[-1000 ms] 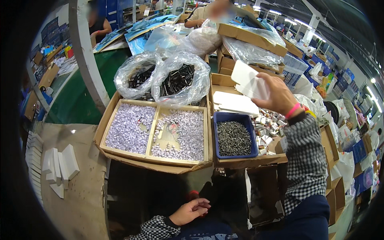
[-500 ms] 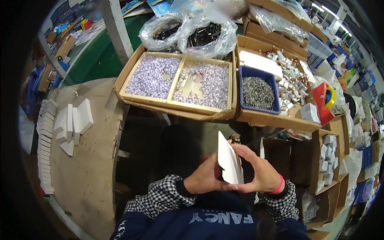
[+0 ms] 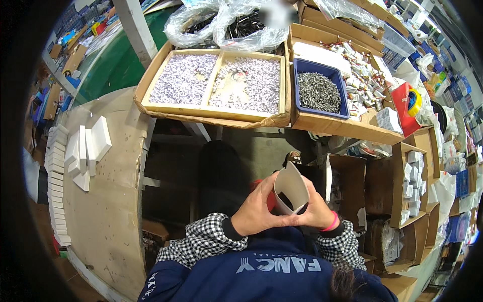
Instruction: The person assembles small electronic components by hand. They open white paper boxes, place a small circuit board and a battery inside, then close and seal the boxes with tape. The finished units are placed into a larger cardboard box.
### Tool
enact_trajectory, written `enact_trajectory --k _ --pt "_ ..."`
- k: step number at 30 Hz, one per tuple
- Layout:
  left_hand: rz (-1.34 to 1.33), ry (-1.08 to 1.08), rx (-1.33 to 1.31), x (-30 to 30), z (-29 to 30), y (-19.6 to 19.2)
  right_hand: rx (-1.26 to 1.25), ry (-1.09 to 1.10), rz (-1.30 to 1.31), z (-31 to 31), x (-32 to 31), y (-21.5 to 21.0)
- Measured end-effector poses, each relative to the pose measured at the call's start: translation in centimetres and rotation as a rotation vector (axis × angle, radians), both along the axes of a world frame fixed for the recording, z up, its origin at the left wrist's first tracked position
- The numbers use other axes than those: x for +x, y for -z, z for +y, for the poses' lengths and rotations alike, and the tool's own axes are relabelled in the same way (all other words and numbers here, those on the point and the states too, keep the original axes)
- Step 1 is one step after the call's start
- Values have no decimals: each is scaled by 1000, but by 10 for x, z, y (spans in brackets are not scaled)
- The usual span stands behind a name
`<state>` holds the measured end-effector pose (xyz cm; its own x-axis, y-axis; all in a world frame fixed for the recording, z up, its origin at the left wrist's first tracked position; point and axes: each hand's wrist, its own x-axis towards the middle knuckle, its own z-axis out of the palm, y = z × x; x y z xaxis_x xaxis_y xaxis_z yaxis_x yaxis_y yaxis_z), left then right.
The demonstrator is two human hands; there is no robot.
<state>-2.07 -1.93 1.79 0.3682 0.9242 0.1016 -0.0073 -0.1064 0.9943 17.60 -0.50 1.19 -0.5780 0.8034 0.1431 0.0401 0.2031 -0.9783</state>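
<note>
Squeezing a small white carton (image 3: 291, 187) open between both hands, the person is working close to the chest, above the dark lap. The left hand (image 3: 259, 211) is wrapping its fingers around the carton's left side while the right hand (image 3: 314, 209), with a pink band at the wrist, is pressing the opposite side; both are gripping it firmly. The carton is standing tilted, its mouth gaping into a rounded opening with dark inside. Judging by this, the flat blank is popped into shape but its flaps are not yet closed, and whether anything is inside cannot be told. Ahead of the grip, a blue bin of small metal parts (image 3: 318, 91) is sitting well apart; far left of the grip, finished white boxes (image 3: 88, 146) are lying on a cardboard-covered surface (image 3: 113, 211).
</note>
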Motion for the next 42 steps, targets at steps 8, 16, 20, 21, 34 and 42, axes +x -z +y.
enact_trajectory --k 8,16,20,21,34,42 --pt "217 -173 217 -3 8 1 -294 6 227 8 15 -29" --pt "235 -271 436 2 12 11 -513 208 430 -11 -17 -10" --pt "244 -263 438 4 14 16 -654 253 514 -12 -21 -9" --pt "234 -269 434 4 14 18 -673 274 523 -12 -22 -9" --pt "298 -360 413 8 12 25 -147 521 141 -16 -35 9" --pt "-353 -169 -194 6 6 28 -478 121 324 -10 12 15"
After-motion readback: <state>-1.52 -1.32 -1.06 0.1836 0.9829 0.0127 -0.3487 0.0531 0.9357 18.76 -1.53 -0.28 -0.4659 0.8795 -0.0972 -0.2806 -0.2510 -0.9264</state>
